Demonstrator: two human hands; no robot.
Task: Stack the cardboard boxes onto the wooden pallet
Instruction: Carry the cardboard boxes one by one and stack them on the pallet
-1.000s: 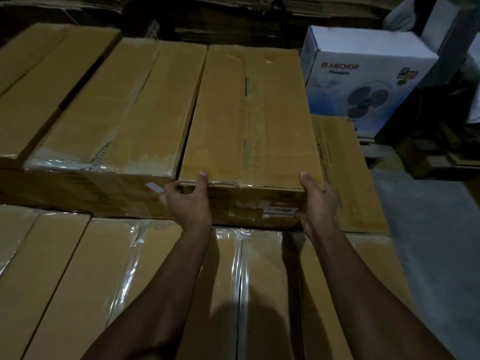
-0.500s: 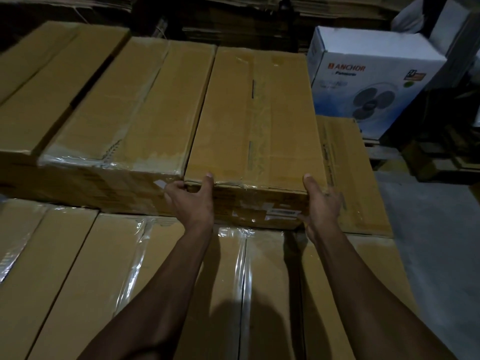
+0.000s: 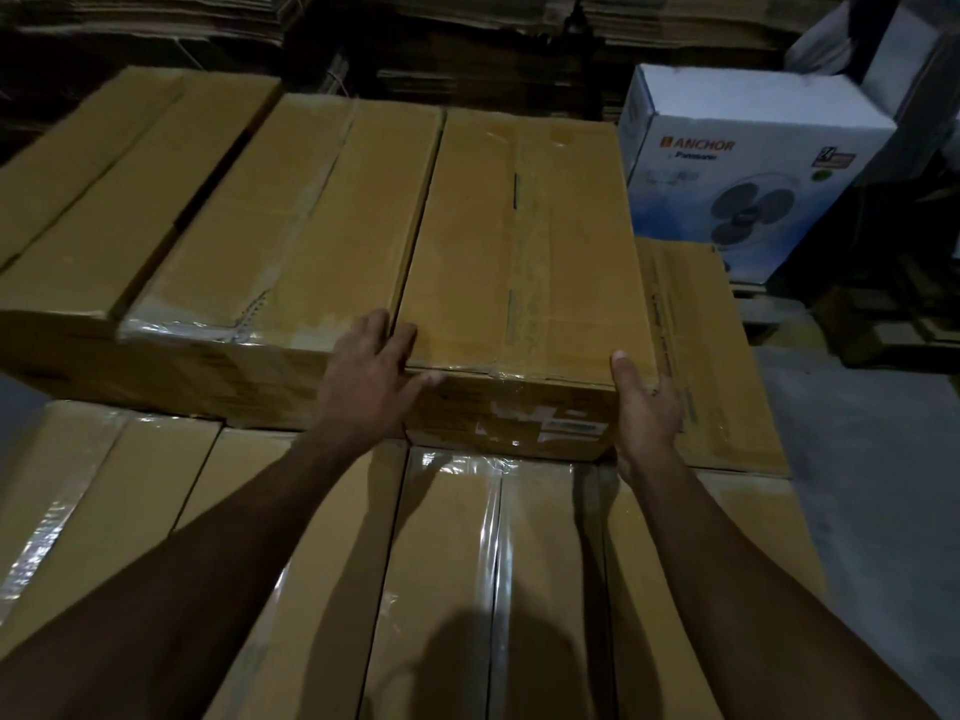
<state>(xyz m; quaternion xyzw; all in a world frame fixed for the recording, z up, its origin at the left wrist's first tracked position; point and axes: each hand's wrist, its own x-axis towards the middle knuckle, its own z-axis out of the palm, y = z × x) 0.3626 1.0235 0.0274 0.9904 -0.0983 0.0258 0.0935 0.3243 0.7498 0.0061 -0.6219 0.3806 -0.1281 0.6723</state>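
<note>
A long brown cardboard box (image 3: 519, 241) lies on the upper layer of a stack, tight against a neighbouring taped box (image 3: 291, 226) on its left. My left hand (image 3: 369, 376) rests flat on top across the seam between these two boxes, with its fingers straight and its thumb along the front edge. At the box's near right corner my right hand (image 3: 647, 407) clasps it, thumb at the top edge and fingers down the right side, partly hidden. A lower layer of plastic-wrapped boxes (image 3: 452, 563) runs under my forearms. No wooden pallet shows.
A white fan carton (image 3: 753, 168) printed ANCHOR stands at the back right. Piles of flattened cardboard (image 3: 467, 23) fill the dark background. Another brown box (image 3: 696, 356) lies lower, just right of the held one. Grey floor (image 3: 857, 459) runs along the right side.
My left hand has left the front left corner and moved up onto the top, flat over the seam. The right hand stays at the right corner. The view has come closer.
</note>
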